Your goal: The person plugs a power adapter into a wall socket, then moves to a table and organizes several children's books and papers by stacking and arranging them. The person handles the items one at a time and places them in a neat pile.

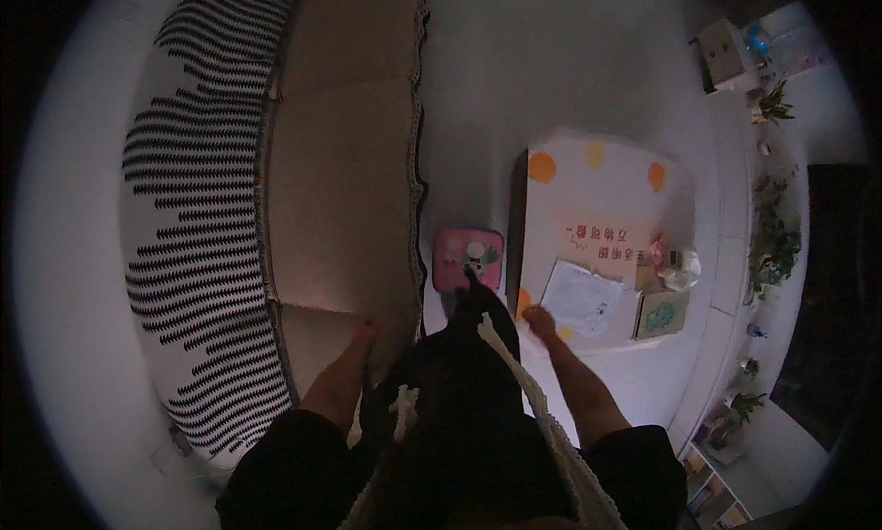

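Note:
My left hand (365, 329) is over the beige sofa seat (341, 199); whether it presses on the cushion is unclear. At the near left edge of a low table with an orange-spotted white cover (586, 199) is my right hand (539, 318), its fingers bent and too dark to make out. A sheet of white paper (582, 297) lies on the cover just beside that hand. Between sofa and table stands a pink stool (448, 268) with a cartoon animal on top, partly hidden by the dark clothing (468, 365) in front of me.
A striped sofa back cover (207, 206) runs along the left. The table also bears a box with a green picture (663, 314) and a clear plastic bag (683, 272). Potted plants (775, 234) line a ledge by a dark television-like panel (830, 289). Grey floor (551, 54) stretches ahead.

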`<action>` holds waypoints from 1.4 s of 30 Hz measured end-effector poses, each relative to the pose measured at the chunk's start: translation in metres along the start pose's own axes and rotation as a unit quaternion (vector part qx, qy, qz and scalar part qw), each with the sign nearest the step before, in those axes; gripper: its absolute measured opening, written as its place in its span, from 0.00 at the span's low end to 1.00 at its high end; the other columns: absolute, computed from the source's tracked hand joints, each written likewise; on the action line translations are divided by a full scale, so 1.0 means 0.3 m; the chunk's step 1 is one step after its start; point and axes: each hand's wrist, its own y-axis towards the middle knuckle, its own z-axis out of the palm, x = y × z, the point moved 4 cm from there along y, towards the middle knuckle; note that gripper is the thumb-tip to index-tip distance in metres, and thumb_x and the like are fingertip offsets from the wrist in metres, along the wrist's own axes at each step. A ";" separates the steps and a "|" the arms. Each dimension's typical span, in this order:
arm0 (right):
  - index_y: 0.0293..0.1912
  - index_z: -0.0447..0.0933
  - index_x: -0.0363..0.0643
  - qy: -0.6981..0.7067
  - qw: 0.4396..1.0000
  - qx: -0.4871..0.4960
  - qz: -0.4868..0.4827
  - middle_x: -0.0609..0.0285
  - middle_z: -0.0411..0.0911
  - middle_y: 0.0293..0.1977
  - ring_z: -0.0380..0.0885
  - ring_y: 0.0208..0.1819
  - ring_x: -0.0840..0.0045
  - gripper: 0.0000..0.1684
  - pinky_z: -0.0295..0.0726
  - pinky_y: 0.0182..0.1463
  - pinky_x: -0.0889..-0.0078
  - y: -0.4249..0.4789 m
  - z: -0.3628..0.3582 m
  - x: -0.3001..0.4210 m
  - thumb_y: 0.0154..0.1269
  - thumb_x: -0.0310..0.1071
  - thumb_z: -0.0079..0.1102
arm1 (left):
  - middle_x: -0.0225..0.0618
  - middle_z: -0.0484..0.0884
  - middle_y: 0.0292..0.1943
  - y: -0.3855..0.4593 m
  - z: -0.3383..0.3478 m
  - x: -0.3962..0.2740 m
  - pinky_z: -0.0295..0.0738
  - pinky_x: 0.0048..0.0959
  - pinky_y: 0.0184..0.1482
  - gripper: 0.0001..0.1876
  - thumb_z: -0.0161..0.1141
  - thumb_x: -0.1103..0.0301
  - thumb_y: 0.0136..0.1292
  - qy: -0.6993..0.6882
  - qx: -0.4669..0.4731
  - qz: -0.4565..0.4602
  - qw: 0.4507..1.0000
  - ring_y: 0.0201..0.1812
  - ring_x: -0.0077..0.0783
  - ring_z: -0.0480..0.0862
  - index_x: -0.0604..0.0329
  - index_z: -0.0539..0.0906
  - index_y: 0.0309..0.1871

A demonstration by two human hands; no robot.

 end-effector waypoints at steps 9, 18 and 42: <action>0.43 0.77 0.41 0.259 0.936 0.091 0.219 0.49 0.78 0.41 0.77 0.45 0.60 0.20 0.75 0.48 0.54 -0.240 -0.118 0.171 0.65 0.48 0.49 | 0.41 0.81 0.51 0.100 -0.048 -0.099 0.73 0.41 0.54 0.21 0.58 0.53 0.61 0.188 -0.011 0.118 0.975 0.49 0.43 0.80 0.57 0.80 0.52; 0.40 0.77 0.41 0.222 0.957 0.043 0.180 0.52 0.78 0.38 0.77 0.42 0.65 0.19 0.76 0.46 0.58 0.533 -0.859 0.298 0.66 0.47 0.51 | 0.41 0.81 0.45 0.277 -0.246 -0.790 0.73 0.43 0.51 0.17 0.57 0.55 0.60 -0.160 -0.003 0.084 0.984 0.48 0.46 0.79 0.55 0.81 0.46; 0.38 0.76 0.38 0.517 0.846 -0.087 0.095 0.59 0.75 0.26 0.77 0.28 0.72 0.15 0.77 0.32 0.69 1.991 -2.389 0.356 0.65 0.42 0.57 | 0.32 0.77 0.30 0.887 -1.097 -3.098 0.77 0.30 0.42 0.09 0.53 0.64 0.66 -0.441 0.047 0.137 0.886 0.33 0.30 0.78 0.56 0.78 0.33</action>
